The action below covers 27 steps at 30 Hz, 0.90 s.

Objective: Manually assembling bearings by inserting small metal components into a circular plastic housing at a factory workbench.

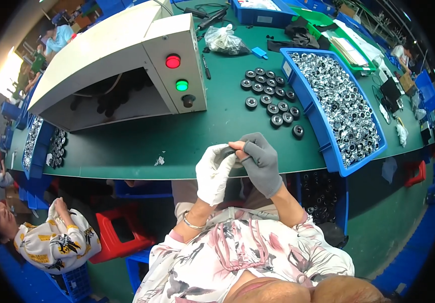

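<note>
My left hand (213,174), in a white glove, is closed around a small black part (229,151) over the table's front edge. My right hand (261,164) wears a grey glove with bare fingertips and pinches the same part from the right. Fingers hide most of it, so its exact kind cannot be made out. Beyond my hands, several black round parts with shiny centres (268,90) lie in loose rows on the green table (177,144). To their right stands a blue bin (364,161) heaped with small clear and silvery pieces.
A beige machine (169,38) with a dark opening, a red light (173,61) and a green light (182,85) occupies the table's left. Behind are a plastic bag (226,40) and a green tray (361,68). A person (58,237) sits at left near a red stool (121,235).
</note>
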Motion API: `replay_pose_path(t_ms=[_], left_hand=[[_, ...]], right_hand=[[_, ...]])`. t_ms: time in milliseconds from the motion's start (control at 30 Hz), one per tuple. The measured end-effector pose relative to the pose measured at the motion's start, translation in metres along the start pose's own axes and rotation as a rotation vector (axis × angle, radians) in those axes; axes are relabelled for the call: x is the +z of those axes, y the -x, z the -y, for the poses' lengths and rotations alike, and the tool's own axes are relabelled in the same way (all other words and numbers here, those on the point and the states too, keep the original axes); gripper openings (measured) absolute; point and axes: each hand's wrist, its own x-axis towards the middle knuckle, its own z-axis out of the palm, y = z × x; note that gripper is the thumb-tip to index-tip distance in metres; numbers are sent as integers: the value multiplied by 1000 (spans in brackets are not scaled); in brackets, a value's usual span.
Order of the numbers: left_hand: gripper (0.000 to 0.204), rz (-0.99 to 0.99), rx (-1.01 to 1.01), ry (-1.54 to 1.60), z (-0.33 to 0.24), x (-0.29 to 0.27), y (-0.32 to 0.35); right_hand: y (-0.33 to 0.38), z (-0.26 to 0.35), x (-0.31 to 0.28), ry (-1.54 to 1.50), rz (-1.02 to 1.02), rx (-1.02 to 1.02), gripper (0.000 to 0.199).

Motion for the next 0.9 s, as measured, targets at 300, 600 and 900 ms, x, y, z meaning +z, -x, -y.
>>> replay_pose_path(t_ms=[300,600,900], left_hand=[[24,17,-15,-101,-2,-3,-1],[26,157,81,-427,0,-16,-9],[33,30,-149,-34,13,-7,-2]], right_hand=[[15,-8,8,-106,-108,-15,22],[11,-10,-3,45,-62,-84,20],[6,-18,-4,-275,-24,245,16]])
